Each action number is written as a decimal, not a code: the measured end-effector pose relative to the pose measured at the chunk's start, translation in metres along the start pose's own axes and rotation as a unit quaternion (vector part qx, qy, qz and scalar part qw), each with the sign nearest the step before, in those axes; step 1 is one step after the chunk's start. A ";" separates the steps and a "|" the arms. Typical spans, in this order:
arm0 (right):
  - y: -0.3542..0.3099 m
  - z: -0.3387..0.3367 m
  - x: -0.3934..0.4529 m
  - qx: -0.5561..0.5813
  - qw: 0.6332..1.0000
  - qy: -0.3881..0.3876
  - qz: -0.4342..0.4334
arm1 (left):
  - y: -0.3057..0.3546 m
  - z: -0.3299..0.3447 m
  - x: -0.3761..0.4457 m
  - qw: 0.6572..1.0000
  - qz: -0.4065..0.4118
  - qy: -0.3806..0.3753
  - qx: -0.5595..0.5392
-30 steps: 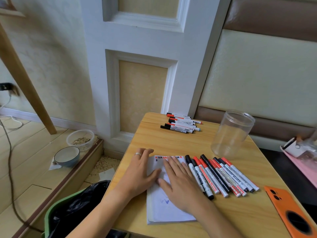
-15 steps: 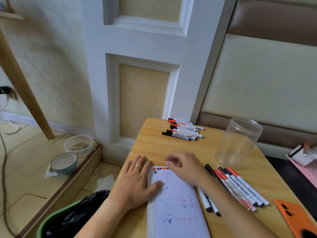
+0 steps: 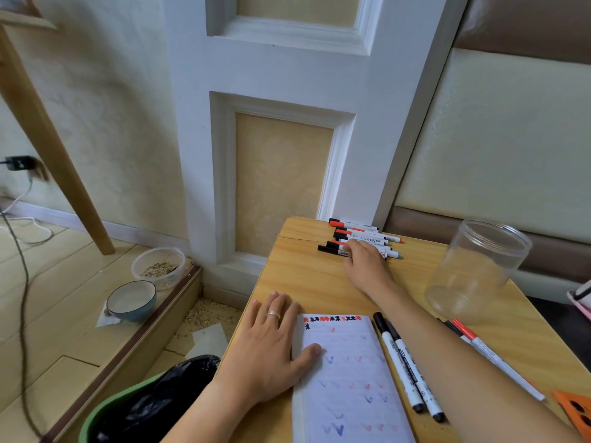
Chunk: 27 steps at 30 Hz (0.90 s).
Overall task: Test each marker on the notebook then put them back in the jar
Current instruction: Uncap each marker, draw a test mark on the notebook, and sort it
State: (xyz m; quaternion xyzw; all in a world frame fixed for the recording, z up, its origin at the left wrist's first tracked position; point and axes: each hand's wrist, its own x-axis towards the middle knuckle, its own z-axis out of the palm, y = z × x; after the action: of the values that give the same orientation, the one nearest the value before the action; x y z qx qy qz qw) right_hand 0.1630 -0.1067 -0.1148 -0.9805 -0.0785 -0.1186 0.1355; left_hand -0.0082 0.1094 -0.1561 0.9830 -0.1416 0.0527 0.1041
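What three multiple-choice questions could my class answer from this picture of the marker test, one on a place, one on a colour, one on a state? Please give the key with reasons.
1. Where is the right hand?
A. inside the jar
B. on the far pile of markers
C. flat on the notebook

2. What colour are the caps of the two markers lying just right of the notebook?
A. black
B. green
C. yellow

3. What state is the jar in?
A. lidded and full
B. lying on its side
C. upright, open and empty

Key:
1 B: its fingers reach onto the far pile of markers at the table's back edge.
2 A: both markers beside the notebook show black caps.
3 C: the clear jar stands with no lid and nothing inside, while the left hand holds the notebook's edge down.
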 end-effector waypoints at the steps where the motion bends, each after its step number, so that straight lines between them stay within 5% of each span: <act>1: 0.001 0.002 0.002 0.003 1.000 0.001 0.004 | 0.000 0.000 0.000 1.000 0.001 0.002 0.000; 18: 0.004 0.004 -0.008 -0.038 0.998 0.022 -0.055 | 0.000 -0.001 -0.002 1.000 0.009 0.019 -0.018; 27: -0.047 -0.038 -0.106 0.043 0.991 0.044 -0.121 | -0.002 0.002 -0.001 0.997 0.006 0.041 -0.059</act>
State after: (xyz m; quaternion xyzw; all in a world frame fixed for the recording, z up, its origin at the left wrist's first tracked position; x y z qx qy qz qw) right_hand 0.0445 -0.0852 -0.0944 -0.9508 -0.1953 -0.1739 0.1660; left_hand -0.0084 0.1110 -0.1582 0.9714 -0.1459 0.0848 0.1670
